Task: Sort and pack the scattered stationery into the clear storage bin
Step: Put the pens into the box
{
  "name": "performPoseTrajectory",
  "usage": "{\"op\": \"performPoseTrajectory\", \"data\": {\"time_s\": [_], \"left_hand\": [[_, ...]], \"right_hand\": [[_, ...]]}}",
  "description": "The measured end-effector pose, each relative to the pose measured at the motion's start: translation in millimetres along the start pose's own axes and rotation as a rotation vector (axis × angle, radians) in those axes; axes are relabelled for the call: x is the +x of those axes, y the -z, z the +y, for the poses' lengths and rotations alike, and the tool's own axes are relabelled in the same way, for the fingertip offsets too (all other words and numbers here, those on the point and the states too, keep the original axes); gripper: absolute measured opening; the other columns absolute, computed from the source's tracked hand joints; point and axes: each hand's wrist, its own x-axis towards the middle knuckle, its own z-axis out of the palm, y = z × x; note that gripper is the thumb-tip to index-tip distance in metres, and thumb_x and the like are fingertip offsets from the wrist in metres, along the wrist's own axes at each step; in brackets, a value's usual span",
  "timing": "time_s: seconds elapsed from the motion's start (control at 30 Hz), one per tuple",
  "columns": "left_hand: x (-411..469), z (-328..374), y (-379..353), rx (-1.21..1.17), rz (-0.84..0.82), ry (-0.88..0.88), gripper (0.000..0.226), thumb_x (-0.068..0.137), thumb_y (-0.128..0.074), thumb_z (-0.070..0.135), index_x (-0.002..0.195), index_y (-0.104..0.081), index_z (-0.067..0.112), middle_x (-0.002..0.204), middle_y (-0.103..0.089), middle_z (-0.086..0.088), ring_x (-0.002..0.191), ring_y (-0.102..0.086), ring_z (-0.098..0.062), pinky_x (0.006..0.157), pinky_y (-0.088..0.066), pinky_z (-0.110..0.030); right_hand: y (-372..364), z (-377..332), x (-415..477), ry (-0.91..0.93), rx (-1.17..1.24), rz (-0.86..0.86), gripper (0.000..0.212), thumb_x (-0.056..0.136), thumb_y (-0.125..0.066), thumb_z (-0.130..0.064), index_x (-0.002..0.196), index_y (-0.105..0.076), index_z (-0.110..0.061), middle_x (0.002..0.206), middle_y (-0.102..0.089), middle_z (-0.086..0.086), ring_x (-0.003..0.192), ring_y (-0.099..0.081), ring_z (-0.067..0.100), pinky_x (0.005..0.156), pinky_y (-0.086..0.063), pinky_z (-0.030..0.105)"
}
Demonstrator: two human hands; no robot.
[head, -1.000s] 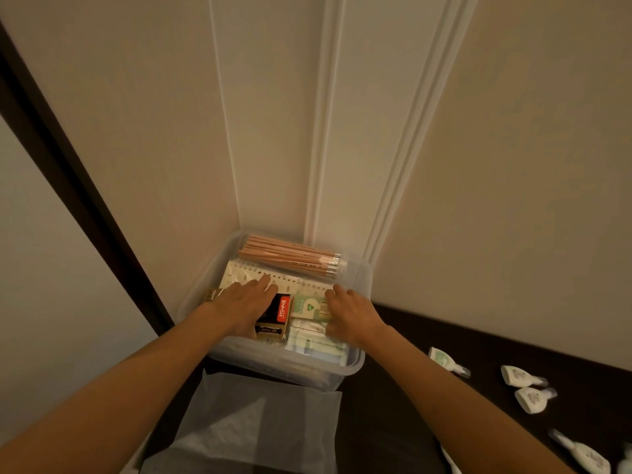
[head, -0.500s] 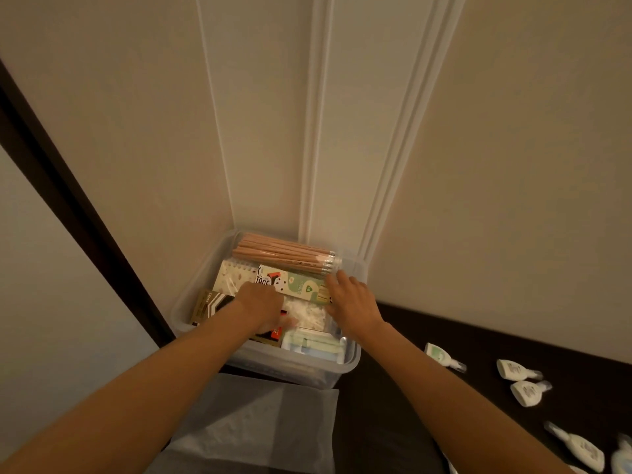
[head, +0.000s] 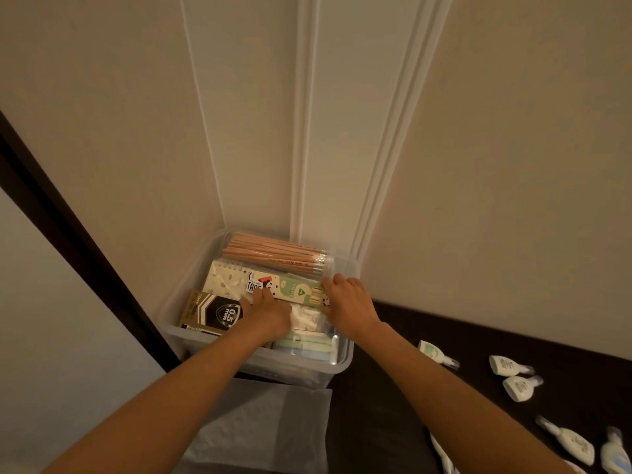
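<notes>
**Dark tabletop (head: 386,422), bin in the wall corner: green carton going in**

Frosted sheet (head: 260,425) lies just in front of the clear storage bin (head: 338,366). Correction tape dispensers (head: 509,366) sit loose to its right, some cut off. In the bin, left hand (head: 266,316) lies on the contents, fingers bent onto the green pencil carton (head: 294,289); press or grip, can't tell. Right hand (head: 349,302) pinches the carton's right end. Probably light, stiff card: hold it by the ends. Pencil bundle (head: 277,253) is at the bin's far wall. Layers under the hands are hidden.

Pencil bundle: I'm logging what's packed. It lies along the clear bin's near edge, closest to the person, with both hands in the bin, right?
Not the near edge. The head view shows the pencil bundle along the far side of the clear bin, by the wall. The left hand and right hand are indeed in the bin.
</notes>
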Motion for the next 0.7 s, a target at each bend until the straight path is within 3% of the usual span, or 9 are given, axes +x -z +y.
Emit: {"op": "performPoseTrajectory", "data": {"time_s": [0.13,0.23,0.5,0.6,0.7], "left_hand": [[0,11,-5,0.15,0.056,0.06,0.038,0.097,-0.04,0.019,0.134,-0.042,0.012,0.14,-0.026,-0.015,0.134,-0.019,-0.032,0.112,-0.014,-0.055],[-2,19,-3,0.267,0.011,0.073,0.042,0.096,-0.038,0.016,0.138,-0.037,0.011,0.14,-0.026,-0.018,0.132,-0.021,-0.035,0.11,-0.016,-0.06],[-3,10,5,0.097,-0.062,0.065,0.047,0.095,-0.036,0.013,0.142,-0.033,0.013,0.149,-0.019,-0.018,0.139,-0.012,-0.039,0.114,-0.003,-0.056],[-7,8,10,0.042,-0.046,0.018,0.041,0.095,-0.037,0.01,0.136,-0.038,0.01,0.141,-0.034,-0.015,0.132,-0.031,-0.035,0.113,-0.016,-0.053],[-11,3,12,-0.067,0.062,-0.065,0.034,0.095,-0.039,0.003,0.129,-0.045,0.002,0.131,-0.044,-0.016,0.12,-0.046,-0.03,0.103,-0.036,-0.04]], "right_hand": [[2,0,-2,-0.002,0.013,0.0,0.037,0.093,-0.053,-0.026,0.126,-0.044,-0.013,0.114,-0.054,0.006,0.101,-0.053,0.022,0.094,-0.037,0.031],[4,-1,-3,-0.007,0.013,-0.005,0.036,0.093,-0.052,-0.025,0.126,-0.045,-0.011,0.114,-0.054,0.007,0.101,-0.054,0.023,0.094,-0.037,0.031],[8,0,-4,0.005,0.034,0.003,0.031,0.094,-0.052,-0.022,0.122,-0.047,-0.01,0.114,-0.054,0.008,0.1,-0.054,0.023,0.091,-0.038,0.031],[7,-1,-4,0.015,0.038,-0.008,0.03,0.094,-0.052,-0.023,0.121,-0.047,-0.011,0.113,-0.054,0.007,0.099,-0.053,0.022,0.088,-0.039,0.031],[4,-5,-5,0.016,0.064,0.006,0.031,0.092,-0.054,-0.019,0.121,-0.049,-0.01,0.115,-0.052,0.009,0.098,-0.051,0.023,0.082,-0.042,0.031]]}}
